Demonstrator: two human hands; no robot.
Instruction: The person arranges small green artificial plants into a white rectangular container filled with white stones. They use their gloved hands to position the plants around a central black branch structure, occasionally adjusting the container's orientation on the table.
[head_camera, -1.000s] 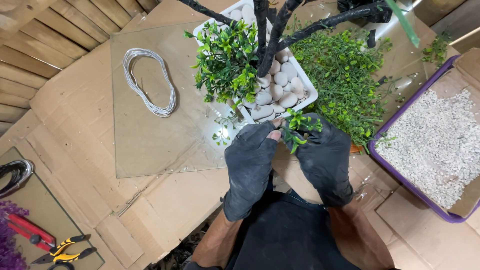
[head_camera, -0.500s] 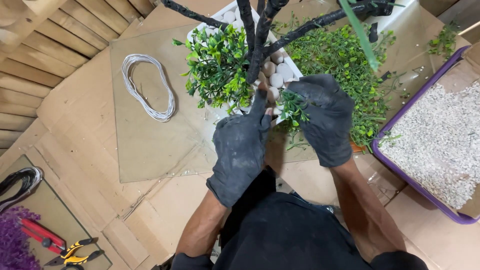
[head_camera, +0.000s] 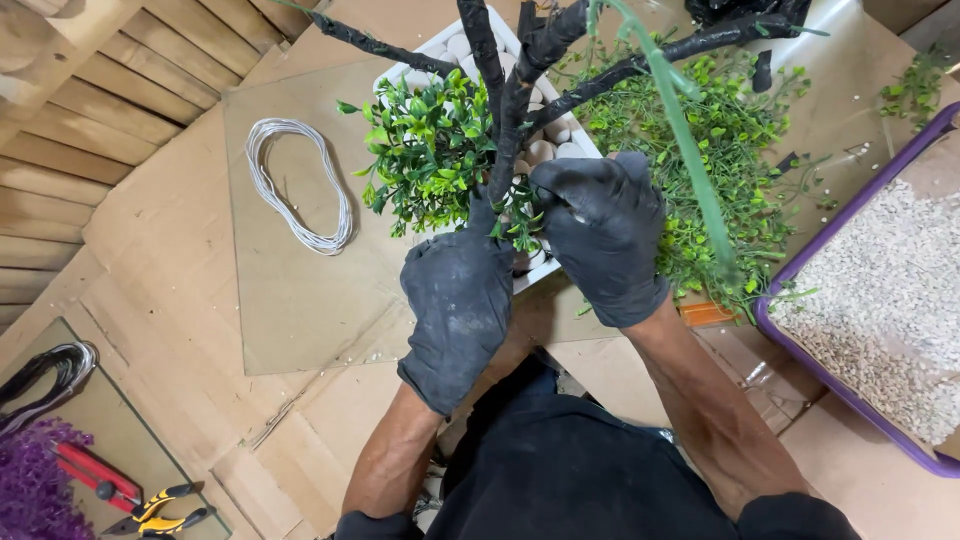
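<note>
Both hands (head_camera: 530, 260) have risen, gripping the black trunk (head_camera: 508, 150).

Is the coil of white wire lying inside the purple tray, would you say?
No, the coil of white wire lies on cardboard at the left, far from the purple tray.

No packages, labels, signs or screens.

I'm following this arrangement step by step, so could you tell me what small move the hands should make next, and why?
Probably press the green sprig against the black trunk and fix it. Both gloved hands, left hand and right hand, meet at it low on the trunk, above the white pebbles, and it looks loose.
</note>
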